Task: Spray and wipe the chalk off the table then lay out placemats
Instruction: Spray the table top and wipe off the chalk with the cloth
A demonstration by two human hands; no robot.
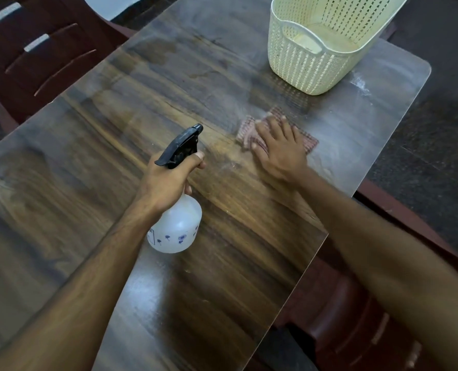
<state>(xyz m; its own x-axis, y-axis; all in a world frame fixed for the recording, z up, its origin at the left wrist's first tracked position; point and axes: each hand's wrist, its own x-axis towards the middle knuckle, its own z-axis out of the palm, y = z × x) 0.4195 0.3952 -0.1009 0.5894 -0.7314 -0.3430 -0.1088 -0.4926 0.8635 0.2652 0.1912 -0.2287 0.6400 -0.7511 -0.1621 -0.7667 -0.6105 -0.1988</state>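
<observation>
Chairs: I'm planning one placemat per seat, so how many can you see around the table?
2. One dark red chair stands at the table's far left edge; another chair sits at the near right edge, partly behind the right arm. More may be out of view.

No readable text, spray bottle (178, 228) print too blurred

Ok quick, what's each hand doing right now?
Left hand: closed around the spray bottle.
Right hand: open, flat on the cloth.
</observation>
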